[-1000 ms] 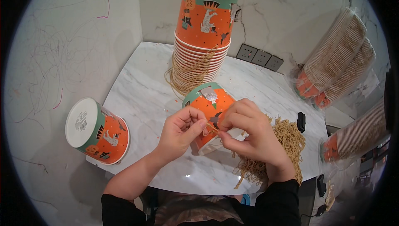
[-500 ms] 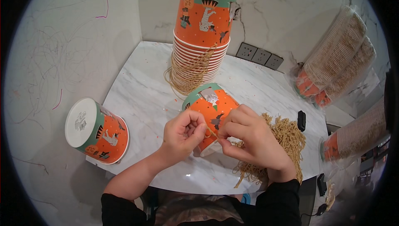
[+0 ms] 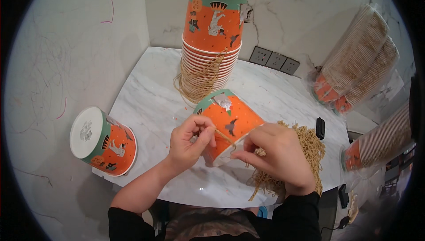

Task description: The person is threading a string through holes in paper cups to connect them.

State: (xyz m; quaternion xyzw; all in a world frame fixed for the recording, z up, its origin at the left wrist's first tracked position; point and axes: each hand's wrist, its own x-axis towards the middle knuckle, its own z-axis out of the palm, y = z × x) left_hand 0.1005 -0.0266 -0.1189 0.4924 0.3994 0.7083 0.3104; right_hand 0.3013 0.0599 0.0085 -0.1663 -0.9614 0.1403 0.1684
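A paper bucket point(image 3: 248, 113), orange with a green band and printed bats, lies tilted on the table in front of me, its white rim toward me. My left hand point(image 3: 191, 140) is closed in a pinch on a tan cord point(image 3: 225, 137) that runs across the bucket's side to its rim. My right hand point(image 3: 276, 152) is at the rim, fingers curled and thumb beside the cord's looped end. A pile of tan cords point(image 3: 310, 145) lies beside and partly under my right hand. What the right hand's inner fingers touch is partly hidden.
A tall stack of like buckets point(image 3: 214, 24) stands upside down behind, tan cord loops point(image 3: 199, 79) hanging on its side. Another bucket point(image 3: 116, 145) sits at the left edge. Bagged bucket stacks point(image 3: 354, 59) stand right, near wall sockets point(image 3: 274, 59) and a small black object point(image 3: 320, 128).
My hands have moved slightly apart, and a longer length of cord now shows between them. My right hand has shifted a little right and uncovered more of the bucket's rim.
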